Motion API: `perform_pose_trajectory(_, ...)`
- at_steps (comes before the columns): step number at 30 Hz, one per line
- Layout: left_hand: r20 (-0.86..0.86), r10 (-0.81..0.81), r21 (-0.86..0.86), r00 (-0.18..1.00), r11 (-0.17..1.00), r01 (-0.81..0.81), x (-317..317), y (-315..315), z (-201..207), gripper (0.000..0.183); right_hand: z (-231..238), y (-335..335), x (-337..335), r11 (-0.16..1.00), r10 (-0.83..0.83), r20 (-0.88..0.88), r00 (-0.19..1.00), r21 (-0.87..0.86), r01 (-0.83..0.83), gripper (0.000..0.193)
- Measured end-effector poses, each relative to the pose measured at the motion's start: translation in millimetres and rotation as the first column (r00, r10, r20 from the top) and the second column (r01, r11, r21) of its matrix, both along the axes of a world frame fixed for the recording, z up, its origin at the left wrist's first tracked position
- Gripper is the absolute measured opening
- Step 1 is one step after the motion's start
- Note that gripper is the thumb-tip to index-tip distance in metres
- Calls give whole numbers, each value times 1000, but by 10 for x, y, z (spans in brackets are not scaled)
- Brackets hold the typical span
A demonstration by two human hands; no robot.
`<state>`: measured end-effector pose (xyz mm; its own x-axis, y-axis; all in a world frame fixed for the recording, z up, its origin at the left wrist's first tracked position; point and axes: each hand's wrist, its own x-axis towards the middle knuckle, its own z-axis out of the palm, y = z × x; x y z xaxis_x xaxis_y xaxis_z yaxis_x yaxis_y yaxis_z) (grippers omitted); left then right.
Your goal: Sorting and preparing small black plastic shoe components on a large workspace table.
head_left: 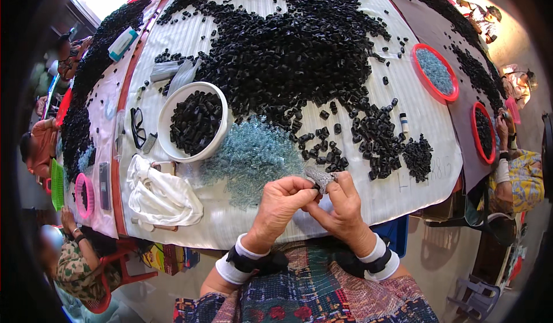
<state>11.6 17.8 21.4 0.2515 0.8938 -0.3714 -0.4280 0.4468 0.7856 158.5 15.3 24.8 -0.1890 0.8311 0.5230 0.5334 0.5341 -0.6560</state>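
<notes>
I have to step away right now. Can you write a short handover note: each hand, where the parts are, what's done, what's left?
Left hand and right hand: both pinch one small grey part between them at the table's near edge; the grip is at the fingertips.
Parts: clear bluish small pieces lie piled just ahead of the hands; the white bowl left of them holds black pieces.
Done: bowl roughly filled; small black clusters sit to the right.
Left: the large black heap across the table and most of the clear pile.

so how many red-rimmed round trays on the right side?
2: one red-rimmed tray of clear bluish parts, one red-rimmed tray of black parts nearer the right edge. Others may be hidden.
</notes>
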Motion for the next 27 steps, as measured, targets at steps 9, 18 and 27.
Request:
perform_pose_trajectory(9,-128,-95,0,987,995,96,-41,23,-15,12,-42,-3,48,998,5,102,995,56,-10,29)
perform_pose_trajectory(18,-49,-81,-62,995,995,78,-33,12,52,15,-55,48,118,990,-39,116,992,142,22,28)
perform_pose_trajectory(27,-74,-88,23,993,996,90,-66,8,-16,13,-128,21,79,986,-30,82,996,169,16,27)
